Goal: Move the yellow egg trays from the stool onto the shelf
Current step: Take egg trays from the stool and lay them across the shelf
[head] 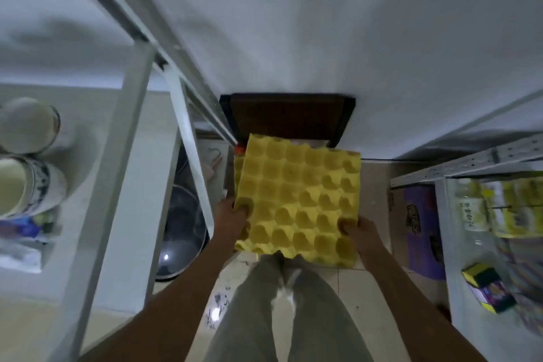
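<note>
A yellow egg tray [299, 197] is held tilted in front of me, over my legs. My left hand [230, 216] grips its near left edge, fingers curled into a cup. My right hand [360, 231] grips its near right corner. Another yellow tray [238, 169] peeks out beneath it at the left edge; the stool is mostly hidden under the trays. A white metal shelf [129, 114] stands at my left.
Dark wooden furniture [288, 117] sits against the white wall ahead. White cups [28, 126] stand on the left shelf, and a pan with a glass lid [182, 232] lies lower down. A second rack [470, 161] at right holds bottles and a sponge pack [487, 288]; a purple box [423, 229] stands beside it.
</note>
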`<state>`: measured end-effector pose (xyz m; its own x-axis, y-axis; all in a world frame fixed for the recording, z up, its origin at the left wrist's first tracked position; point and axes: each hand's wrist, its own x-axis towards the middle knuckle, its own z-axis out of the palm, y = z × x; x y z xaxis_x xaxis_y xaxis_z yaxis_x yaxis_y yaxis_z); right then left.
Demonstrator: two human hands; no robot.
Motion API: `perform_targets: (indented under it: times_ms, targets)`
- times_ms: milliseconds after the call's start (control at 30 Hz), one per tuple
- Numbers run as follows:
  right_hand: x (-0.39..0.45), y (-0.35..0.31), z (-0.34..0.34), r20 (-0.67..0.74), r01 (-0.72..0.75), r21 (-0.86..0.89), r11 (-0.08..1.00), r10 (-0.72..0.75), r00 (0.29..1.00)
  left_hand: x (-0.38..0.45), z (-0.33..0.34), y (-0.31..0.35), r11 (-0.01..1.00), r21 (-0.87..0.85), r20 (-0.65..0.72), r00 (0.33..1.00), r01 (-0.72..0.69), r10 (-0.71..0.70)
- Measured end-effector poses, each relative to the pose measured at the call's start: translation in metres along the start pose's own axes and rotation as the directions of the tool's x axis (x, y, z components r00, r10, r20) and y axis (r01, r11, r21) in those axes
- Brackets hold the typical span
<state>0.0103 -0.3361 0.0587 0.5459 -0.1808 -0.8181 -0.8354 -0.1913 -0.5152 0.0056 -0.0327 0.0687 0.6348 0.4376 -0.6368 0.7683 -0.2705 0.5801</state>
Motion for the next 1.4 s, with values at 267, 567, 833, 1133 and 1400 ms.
perform_targets:
  times_ms: [267,567,833,1133,1400]
  targets:
    - [-0.114,0.06,-0.061,-0.153,0.037,0.133,0.99,-0.017,0.988,-0.069,0.024,0.041,0.936,0.241,0.186,0.959,-0.255,0.214]
    - [-0.288,0.16,-0.094,-0.515,0.037,0.427,0.904,0.209,0.832,-0.21,0.069,0.067,0.689,0.222,0.483,0.692,-0.69,0.537]
    - [-0.381,0.203,-0.147,-0.677,0.122,0.527,0.841,0.328,0.659,-0.321,0.122,0.118,0.524,0.193,0.696,0.492,-0.83,0.523]
    - [-0.385,0.21,-0.222,-0.697,0.206,0.588,0.782,0.361,0.619,-0.385,0.195,0.175,0.415,0.193,0.778,0.397,-0.889,0.487]
    - [-0.335,0.181,-0.303,-0.71,0.269,0.529,0.805,0.246,0.66,-0.382,0.256,0.237,0.403,0.185,0.769,0.387,-0.896,0.509]
